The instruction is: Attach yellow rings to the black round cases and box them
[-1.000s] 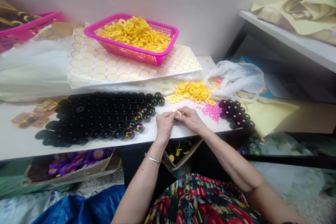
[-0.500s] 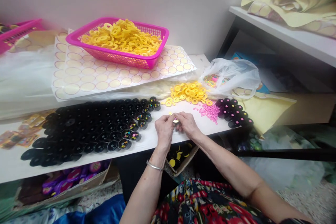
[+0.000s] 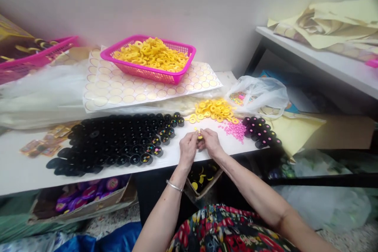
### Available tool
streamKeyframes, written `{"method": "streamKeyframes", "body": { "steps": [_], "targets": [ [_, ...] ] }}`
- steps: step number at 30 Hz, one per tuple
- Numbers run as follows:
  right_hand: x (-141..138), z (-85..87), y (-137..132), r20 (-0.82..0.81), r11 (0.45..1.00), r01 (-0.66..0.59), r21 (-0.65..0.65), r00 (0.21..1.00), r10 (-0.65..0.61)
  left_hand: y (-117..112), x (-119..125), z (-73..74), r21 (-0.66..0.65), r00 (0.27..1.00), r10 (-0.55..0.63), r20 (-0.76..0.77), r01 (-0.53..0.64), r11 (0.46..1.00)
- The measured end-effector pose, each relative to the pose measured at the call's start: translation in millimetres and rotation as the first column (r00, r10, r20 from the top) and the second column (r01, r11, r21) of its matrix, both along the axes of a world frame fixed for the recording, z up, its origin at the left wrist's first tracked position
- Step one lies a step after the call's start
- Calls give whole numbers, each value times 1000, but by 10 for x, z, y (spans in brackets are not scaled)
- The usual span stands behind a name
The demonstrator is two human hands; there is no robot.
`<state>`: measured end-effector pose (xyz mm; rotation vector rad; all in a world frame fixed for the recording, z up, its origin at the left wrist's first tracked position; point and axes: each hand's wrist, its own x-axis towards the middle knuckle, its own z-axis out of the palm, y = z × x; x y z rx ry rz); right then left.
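Observation:
My left hand (image 3: pixel 188 149) and my right hand (image 3: pixel 212 142) meet over the table's front edge. Between their fingertips they grip a small round black cup with a yellow ring on it (image 3: pixel 200 136), partly hidden by the fingers. To the left stand many open black cups (image 3: pixel 112 138), the nearest ones holding small coloured bits. Behind my hands lies a heap of yellow rings (image 3: pixel 214 109). Small pink pieces (image 3: pixel 234 130) are scattered right of my right hand, beside a cluster of black cups with pink or yellow centres (image 3: pixel 260 132).
A pink basket (image 3: pixel 144 74) full of yellow rings rests on sticker sheets (image 3: pixel 118 96) at the back. A clear plastic bag (image 3: pixel 260 90) of coloured bits lies behind the pink pieces. Under the table are a carton of purple items (image 3: pixel 88 197) and a box of black and yellow pieces (image 3: pixel 203 177).
The view has shifted, so the table's things appear further right on the left side and the basket lower. Both hands stay together on the small cup, its top now less visible.

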<state>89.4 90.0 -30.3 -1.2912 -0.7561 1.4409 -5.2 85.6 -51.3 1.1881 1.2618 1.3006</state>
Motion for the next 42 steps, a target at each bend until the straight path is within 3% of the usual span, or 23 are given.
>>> {"method": "streamKeyframes", "body": {
  "steps": [3, 5, 10, 13, 17, 20, 22, 26, 30, 35, 42],
  "targets": [
    [5, 45, -74, -82, 996, 75, 37, 994, -72, -70, -45, 0, 111, 988, -156, -11, 156, 981],
    [25, 86, -169, -125, 996, 84, 23, 989, -80, -120, -50, -7, 141, 983, -180, -21, 181, 973],
    [175, 121, -390, -123, 995, -63, -72, 991, 54, -288, -65, 99, 148, 986, -160, -56, 167, 975],
    [303, 119, -420, -93, 988, -123, -96, 989, 114, -390, -104, 259, 184, 944, -329, -31, 328, 926],
    [460, 170, -422, -323, 922, -385, -31, 877, 356, -462, -136, 429, 207, 868, -494, -52, 493, 845],
    [564, 200, -450, -425, 838, -542, 55, 747, 511, -482, -137, 477, 226, 849, -521, -92, 527, 819],
    [618, 204, -473, -418, 804, -588, 93, 710, 567, -495, -135, 485, 235, 829, -543, -133, 558, 796],
    [662, 215, -497, -258, 793, -599, 112, 753, 605, -507, -130, 470, 261, 786, -566, -247, 617, 743],
    [685, 243, -490, -112, 809, -580, 97, 801, 588, -491, -99, 443, 274, 774, -551, -311, 629, 728],
    [760, 270, -494, -218, 744, -659, 115, 714, 666, -486, -70, 445, 310, 767, -551, -330, 639, 704],
    [771, 302, -540, -226, 732, -670, 124, 699, 678, -507, -87, 498, 325, 765, -547, -341, 642, 695]
  ]
}}
